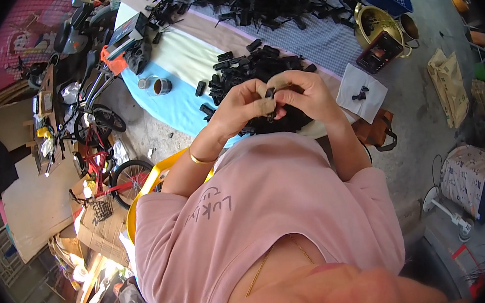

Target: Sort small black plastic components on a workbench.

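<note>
Two hands (245, 103) (305, 90) pinch one small black piece (270, 93), grip closed, near a knobbly heap (255, 68).

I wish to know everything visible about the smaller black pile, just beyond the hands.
The pile is a loose, jumbled heap of many small black pieces, mostly elongated, plastic by their look. It lies on the striped cloth, with stray pieces at its left. The left hand and right hand hide its near side; whether they touch it is unclear.

Left hand (243, 103) and right hand (308, 91) pinch close together; both forearms (207, 140) angle inward.
</note>
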`<state>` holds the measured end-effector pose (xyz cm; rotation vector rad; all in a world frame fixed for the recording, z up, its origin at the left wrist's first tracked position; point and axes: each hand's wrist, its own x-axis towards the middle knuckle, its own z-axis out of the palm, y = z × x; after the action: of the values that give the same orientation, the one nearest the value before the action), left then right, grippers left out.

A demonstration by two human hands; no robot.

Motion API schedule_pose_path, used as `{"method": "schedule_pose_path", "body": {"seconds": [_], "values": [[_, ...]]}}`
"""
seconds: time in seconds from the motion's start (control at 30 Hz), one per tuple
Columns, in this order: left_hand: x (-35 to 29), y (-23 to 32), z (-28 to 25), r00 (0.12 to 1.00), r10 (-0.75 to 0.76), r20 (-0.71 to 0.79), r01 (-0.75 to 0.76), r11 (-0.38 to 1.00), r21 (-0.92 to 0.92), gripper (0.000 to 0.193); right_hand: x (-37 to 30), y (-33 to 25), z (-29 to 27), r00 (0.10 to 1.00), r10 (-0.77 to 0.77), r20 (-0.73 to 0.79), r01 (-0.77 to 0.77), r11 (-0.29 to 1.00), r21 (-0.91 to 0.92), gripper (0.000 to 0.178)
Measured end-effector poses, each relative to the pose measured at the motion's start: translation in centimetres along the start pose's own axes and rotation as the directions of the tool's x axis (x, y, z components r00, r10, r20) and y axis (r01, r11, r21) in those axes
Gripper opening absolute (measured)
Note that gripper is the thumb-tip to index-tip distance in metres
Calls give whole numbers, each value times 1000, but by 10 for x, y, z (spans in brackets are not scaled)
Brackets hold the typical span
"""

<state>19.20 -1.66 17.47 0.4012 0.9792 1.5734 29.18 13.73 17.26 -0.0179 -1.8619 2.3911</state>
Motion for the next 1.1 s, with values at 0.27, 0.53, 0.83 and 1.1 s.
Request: {"method": "schedule_pose_path", "body": {"seconds": [0.27, 0.53, 0.83, 1.1], "values": [[3, 1, 5, 930, 233, -285, -178, 962, 206, 20, -2, 7, 11, 980, -59, -189, 23, 982, -186, 11], [1, -8, 8, 846, 413, -337, -270, 877, 398, 24, 3, 13, 14, 979, -87, -185, 15, 933, -359, 12], [4, -19, -18, 751, 632, -192, -154, 450, 880, 19, 24, 42, -5, 887, 458, -53, -457, 889, 22, 18], [3, -30, -41, 816, 457, -354, 50, 554, 831, 37, 112, 99, -85, 930, 49, -364, -317, 607, -729, 39]]}}
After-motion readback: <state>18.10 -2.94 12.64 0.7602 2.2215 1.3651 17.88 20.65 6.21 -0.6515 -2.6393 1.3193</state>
